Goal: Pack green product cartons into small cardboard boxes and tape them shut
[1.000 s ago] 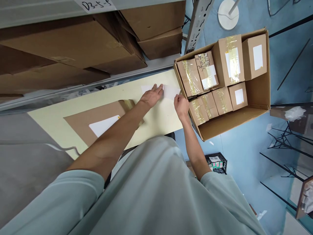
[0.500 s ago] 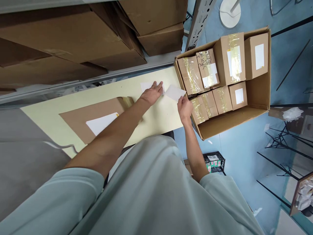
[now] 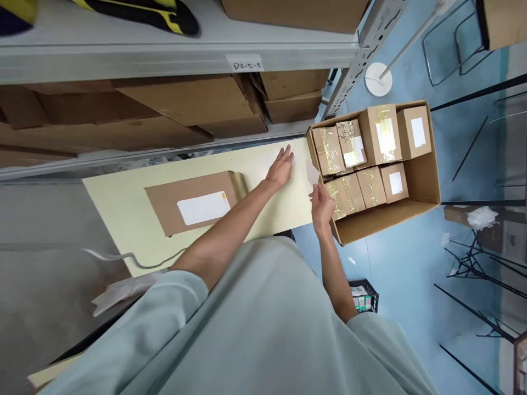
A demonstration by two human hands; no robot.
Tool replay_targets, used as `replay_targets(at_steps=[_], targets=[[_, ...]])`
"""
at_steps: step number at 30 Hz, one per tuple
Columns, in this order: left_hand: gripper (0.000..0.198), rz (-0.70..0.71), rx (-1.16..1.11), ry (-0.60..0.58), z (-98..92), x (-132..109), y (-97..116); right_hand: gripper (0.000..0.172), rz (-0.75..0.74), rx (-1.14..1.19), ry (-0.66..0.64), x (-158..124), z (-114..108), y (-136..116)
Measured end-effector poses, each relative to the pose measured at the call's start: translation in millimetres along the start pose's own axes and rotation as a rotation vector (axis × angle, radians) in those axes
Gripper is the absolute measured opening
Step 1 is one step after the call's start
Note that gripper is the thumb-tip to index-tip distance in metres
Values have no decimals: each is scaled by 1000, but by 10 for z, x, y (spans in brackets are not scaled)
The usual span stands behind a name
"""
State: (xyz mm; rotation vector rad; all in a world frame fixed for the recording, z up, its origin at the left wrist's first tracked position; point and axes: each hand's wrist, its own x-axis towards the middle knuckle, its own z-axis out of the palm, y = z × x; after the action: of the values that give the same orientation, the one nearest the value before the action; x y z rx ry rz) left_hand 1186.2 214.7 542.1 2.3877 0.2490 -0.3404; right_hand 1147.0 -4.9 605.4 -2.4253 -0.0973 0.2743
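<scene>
In the head view, looking down, I saw the right hand (image 3: 323, 207) with its thumb and finger pinched together on the low edge of a small white paper (image 3: 312, 171). The paper stuck out just past those fingertips, over the end of the pale counter (image 3: 263, 225), right by the side of a big box (image 3: 422, 175). I could not tell if it touched the box.

The left hand (image 3: 280, 169) was palm down, a little left of the paper, with its fingers apart. I could not tell if anything lay under it.

The paper looked thin and very light, so it would likely bend, flap or crease. A soft pinch at a corner or edge seemed best. If its back was sticky, and I could not see that, it might cling to skin.

Farther left of the left hand lay a flat brown parcel (image 3: 197, 189) with a white label (image 3: 204, 208). It looked stiffer than the paper, and I guessed two hands on its sides would suit it.
</scene>
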Motion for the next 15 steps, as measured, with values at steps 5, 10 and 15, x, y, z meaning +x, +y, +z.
replay_targets(at_steps=[5,10,15], targets=[[57,-128,-502,128,-103,-951,276,48,-177,-102,66,-229,91,-166],[65,-147,-1145,163,-255,-2000,387,43,-557,-304,-96,-643,236,-429],[61,-259,-1219,319,-461,-2605,148,39,-791,-441,-343,-1012,318,-813]])
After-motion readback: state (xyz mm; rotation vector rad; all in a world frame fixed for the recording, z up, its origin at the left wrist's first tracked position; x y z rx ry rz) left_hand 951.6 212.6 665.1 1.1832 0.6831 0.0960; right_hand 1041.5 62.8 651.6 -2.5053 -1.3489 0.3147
